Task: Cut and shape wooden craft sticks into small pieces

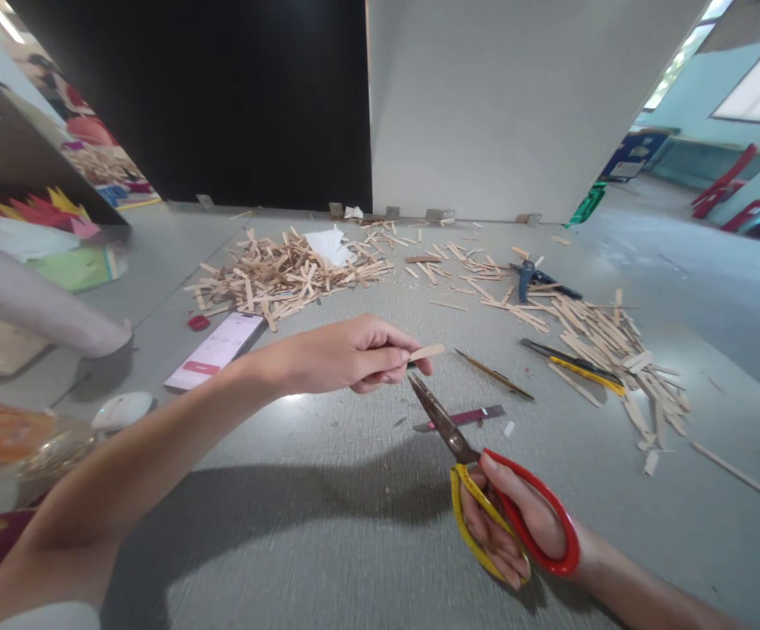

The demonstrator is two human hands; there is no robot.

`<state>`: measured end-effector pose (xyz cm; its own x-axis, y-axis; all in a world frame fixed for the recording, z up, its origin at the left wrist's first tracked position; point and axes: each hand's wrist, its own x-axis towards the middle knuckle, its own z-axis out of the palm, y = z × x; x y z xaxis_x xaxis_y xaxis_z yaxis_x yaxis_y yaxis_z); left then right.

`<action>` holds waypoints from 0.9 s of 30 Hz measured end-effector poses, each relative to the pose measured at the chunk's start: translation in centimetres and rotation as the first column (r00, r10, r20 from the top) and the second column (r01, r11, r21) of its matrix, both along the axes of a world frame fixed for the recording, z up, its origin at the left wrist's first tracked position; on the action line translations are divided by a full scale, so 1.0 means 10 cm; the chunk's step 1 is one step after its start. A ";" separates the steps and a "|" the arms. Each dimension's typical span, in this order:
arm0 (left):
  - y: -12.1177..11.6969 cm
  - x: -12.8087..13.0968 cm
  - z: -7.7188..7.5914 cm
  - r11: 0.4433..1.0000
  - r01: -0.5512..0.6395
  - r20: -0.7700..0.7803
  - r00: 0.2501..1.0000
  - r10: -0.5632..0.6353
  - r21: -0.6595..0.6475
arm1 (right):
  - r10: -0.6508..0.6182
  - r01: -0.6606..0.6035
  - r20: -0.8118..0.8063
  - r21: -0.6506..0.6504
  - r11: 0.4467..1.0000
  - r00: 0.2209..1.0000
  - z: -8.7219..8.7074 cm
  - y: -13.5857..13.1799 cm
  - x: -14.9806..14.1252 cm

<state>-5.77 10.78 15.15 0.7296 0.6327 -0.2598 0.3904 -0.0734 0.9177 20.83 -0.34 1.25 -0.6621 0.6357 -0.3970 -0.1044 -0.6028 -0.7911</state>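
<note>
My left hand (pixel 370 354) is closed in a pinch on a short wooden stick (pixel 428 352), whose pale rounded end sticks out to the right. Through the red and yellow handles of a pair of scissors (pixel 449 429) go the fingers of my right hand (pixel 507 521). The blades look nearly closed, with their tips just below the stick and not around it. Beyond the blades lie a purple cutter knife (pixel 464 418) and a thin brown pointed tool (pixel 494 374) on the grey table (pixel 327 534).
A large heap of wooden sticks (pixel 281 276) with white paper (pixel 331 247) lies at the back left. More sticks (pixel 616 341) spread right, beside a yellow-black cutter (pixel 582 372) and blue-handled pliers (pixel 527 280). A phone (pixel 215 350) and white mouse (pixel 122 409) are left. Black and white panels (pixel 484 105) rise behind.
</note>
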 end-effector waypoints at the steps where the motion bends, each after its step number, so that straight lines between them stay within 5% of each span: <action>1: 0.00 0.00 0.01 1.000 0.000 -0.002 1.000 0.000 0.007 | 0.003 -0.003 0.000 0.003 1.000 1.000 0.00 0.00 0.00; 10: -0.02 0.04 0.00 0.991 -0.110 0.046 0.992 0.114 -0.077 | -0.010 0.010 0.013 0.031 0.999 1.000 -0.03 -0.01 0.01; 27: -0.04 0.05 0.01 0.998 -0.067 0.027 0.997 0.066 0.011 | 0.005 -0.006 0.018 0.040 0.999 1.000 -0.02 -0.01 0.02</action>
<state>-5.27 10.39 15.29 0.6924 0.6830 -0.2326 0.3701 -0.0595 0.9271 21.02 -0.42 1.05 -0.6586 0.6479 -0.3826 -0.0873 -0.5708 -0.8164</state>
